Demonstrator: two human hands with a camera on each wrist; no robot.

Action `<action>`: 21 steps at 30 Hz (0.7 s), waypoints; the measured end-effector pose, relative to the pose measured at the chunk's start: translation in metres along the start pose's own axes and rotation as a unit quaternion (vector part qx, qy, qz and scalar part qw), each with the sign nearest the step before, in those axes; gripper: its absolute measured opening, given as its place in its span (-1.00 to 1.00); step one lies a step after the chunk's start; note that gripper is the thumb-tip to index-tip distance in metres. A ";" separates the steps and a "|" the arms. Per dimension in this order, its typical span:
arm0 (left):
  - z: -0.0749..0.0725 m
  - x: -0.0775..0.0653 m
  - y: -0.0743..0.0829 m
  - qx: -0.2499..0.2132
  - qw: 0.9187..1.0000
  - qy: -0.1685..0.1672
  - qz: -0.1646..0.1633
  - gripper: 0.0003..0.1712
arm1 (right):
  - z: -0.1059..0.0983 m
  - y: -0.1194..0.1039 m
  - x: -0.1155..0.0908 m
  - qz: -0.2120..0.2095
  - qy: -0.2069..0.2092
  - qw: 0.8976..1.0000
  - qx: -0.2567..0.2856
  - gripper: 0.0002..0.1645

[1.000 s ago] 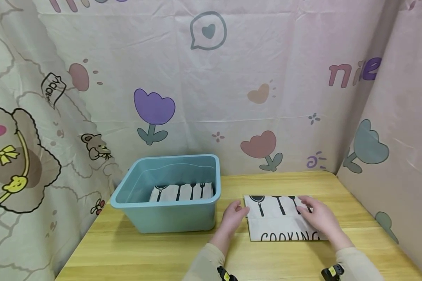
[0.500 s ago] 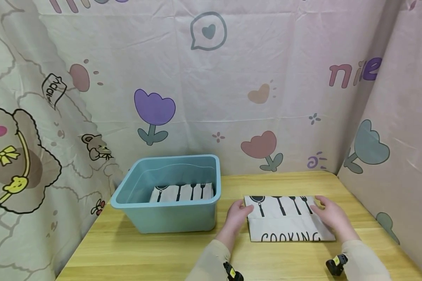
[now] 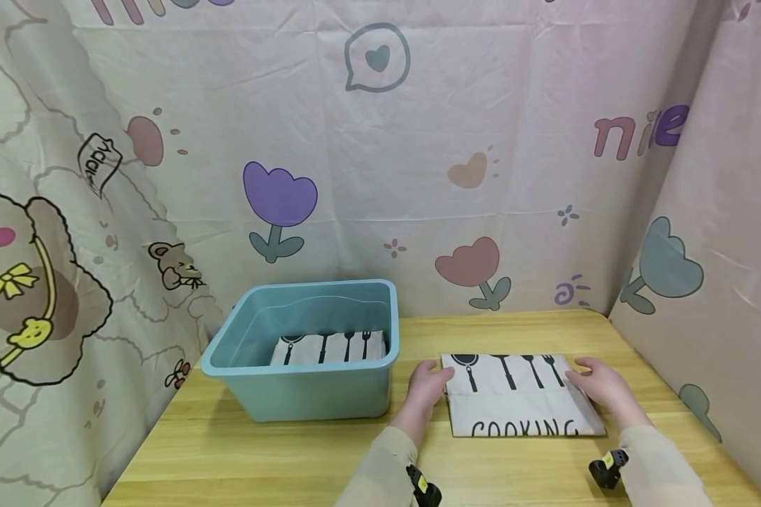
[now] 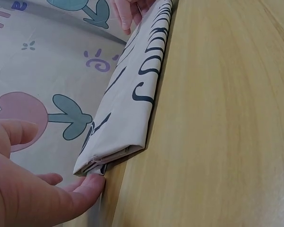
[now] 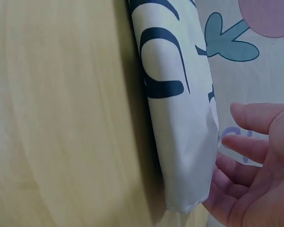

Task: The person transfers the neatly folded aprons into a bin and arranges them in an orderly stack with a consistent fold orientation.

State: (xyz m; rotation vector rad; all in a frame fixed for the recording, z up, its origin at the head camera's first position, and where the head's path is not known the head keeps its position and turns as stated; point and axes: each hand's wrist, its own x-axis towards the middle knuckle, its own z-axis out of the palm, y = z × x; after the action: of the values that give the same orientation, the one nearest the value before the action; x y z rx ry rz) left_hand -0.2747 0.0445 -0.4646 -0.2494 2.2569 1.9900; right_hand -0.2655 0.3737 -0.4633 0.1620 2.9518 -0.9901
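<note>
A folded white cloth (image 3: 523,408), printed with black kitchen utensils and the word COOKING, lies flat on the table. At its left edge is my left hand (image 3: 428,387). In the left wrist view the fingertips (image 4: 92,184) meet the folded layers low at the edge, while the thumb stays raised and apart. My right hand (image 3: 605,387) is at the opposite edge of the cloth. The right wrist view shows its fingers (image 5: 241,170) spread along that side, with the thumb lifted off the fabric.
To the left stands a light blue plastic bin (image 3: 304,394). Inside it lies another folded cloth (image 3: 332,350) with the same utensil print. A patterned curtain (image 3: 380,176) hangs behind and along both sides of the wooden table (image 3: 260,458).
My right hand has slid right, from over the printed utensils to the cloth's right edge, uncovering the fork print. The left hand has shifted slightly right against the left edge. The cloth stays put.
</note>
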 end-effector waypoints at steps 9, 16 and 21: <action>0.003 0.004 -0.004 -0.007 1.000 0.013 -0.002 -0.35 | -0.001 0.003 0.001 0.023 -0.001 0.999 0.033 -0.33; 0.003 0.007 -0.003 -0.044 0.999 0.007 -0.011 -0.34 | 0.001 0.005 0.002 0.042 0.008 0.996 0.081 -0.38; 0.002 0.008 -0.002 -0.068 0.997 -0.004 -0.029 -0.34 | 0.002 0.006 0.003 0.056 0.005 0.992 0.115 -0.38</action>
State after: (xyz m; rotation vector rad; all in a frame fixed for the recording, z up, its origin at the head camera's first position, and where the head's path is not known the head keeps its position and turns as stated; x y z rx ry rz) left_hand -0.2825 0.0463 -0.4687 -0.3167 2.0870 2.1132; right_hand -0.2679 0.3774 -0.4685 0.3346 2.7917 -1.3115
